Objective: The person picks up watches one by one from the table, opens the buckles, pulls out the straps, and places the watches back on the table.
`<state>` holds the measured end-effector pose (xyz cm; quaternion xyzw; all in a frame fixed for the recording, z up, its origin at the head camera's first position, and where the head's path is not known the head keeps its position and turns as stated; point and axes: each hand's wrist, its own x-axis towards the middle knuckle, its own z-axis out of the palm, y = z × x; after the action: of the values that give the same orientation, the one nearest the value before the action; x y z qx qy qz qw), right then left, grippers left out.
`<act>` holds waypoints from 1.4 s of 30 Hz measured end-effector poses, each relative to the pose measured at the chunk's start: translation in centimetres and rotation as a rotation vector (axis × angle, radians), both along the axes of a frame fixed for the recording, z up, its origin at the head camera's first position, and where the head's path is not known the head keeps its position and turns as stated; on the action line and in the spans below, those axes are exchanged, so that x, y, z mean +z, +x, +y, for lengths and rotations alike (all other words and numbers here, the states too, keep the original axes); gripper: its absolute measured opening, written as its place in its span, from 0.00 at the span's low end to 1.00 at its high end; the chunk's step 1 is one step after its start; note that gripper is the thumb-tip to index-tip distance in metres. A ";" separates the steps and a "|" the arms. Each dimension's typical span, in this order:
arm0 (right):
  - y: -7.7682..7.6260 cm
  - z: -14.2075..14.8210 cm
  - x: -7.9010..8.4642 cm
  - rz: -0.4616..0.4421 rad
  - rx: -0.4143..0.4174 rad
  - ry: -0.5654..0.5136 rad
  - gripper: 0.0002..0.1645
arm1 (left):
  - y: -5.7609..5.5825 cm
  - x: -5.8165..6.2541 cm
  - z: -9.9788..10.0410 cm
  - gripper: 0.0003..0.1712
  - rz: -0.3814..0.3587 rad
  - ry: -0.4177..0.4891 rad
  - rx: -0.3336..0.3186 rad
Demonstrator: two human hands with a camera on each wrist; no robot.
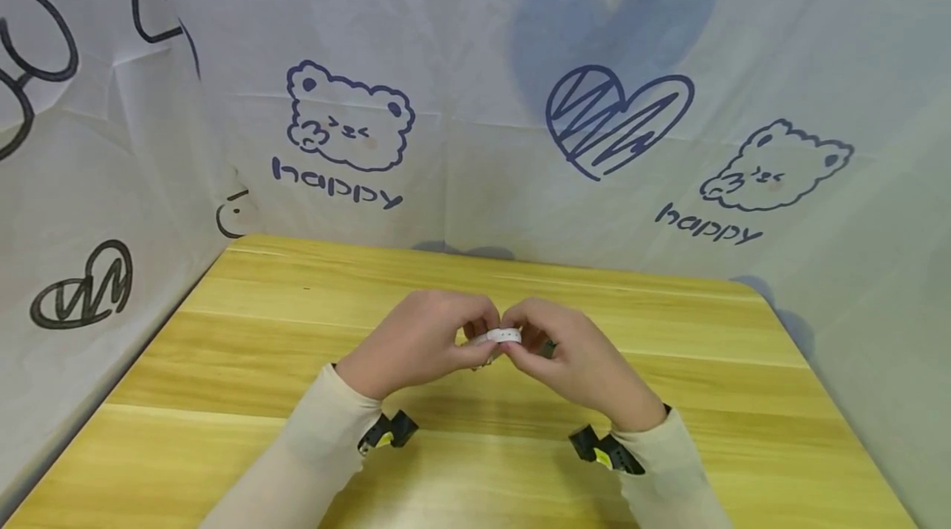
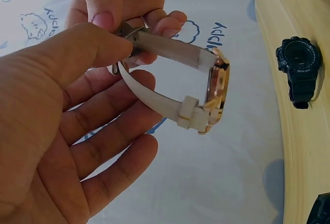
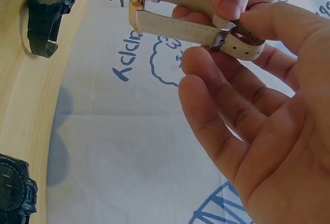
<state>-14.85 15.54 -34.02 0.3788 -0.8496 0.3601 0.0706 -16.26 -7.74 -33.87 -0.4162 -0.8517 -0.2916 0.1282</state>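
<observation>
A wristwatch [image 2: 219, 87] with a white strap and a rose-gold case is held up between both hands above the table. My left hand [image 1: 427, 339] pinches the strap near its buckle with thumb and forefinger, the other fingers spread loosely in the left wrist view. My right hand [image 1: 575, 351] pinches the strap beside it from the other side. In the right wrist view the silver buckle [image 3: 223, 37] lies across the holed strap end [image 3: 242, 49], and the strap forms a loop. The watch face is turned away; the head view shows mainly the white strap [image 1: 505, 335].
On the wood-patterned table [image 1: 297, 372], two black digital-style watches lie beyond the hands; one black watch [image 3: 50, 20] stands on its strap, the other black watch [image 3: 13, 190] is cut by the frame. A printed white cloth [image 1: 461, 59] hangs behind the table.
</observation>
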 end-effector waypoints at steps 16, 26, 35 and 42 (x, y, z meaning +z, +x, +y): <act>0.1 -0.1 0.1 -0.003 -0.051 -0.036 0.03 | -0.3 -0.2 -0.2 0.03 0.021 0.006 0.019; 0.1 -0.2 -0.2 -0.027 -0.054 -0.103 0.04 | -0.3 0.0 -0.2 0.05 -0.012 -0.027 0.051; 0.2 -0.4 -0.1 -0.044 -0.107 -0.119 0.06 | -0.3 0.1 -0.1 0.10 -0.076 -0.059 0.024; 0.2 -0.6 -0.1 -0.013 -0.131 -0.074 0.08 | -0.3 0.0 0.0 0.09 -0.103 -0.080 0.045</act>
<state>-14.65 14.93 -34.16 0.3173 -0.8590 0.3885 0.1025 -16.51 -7.69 -33.85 -0.3860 -0.8774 -0.2754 0.0739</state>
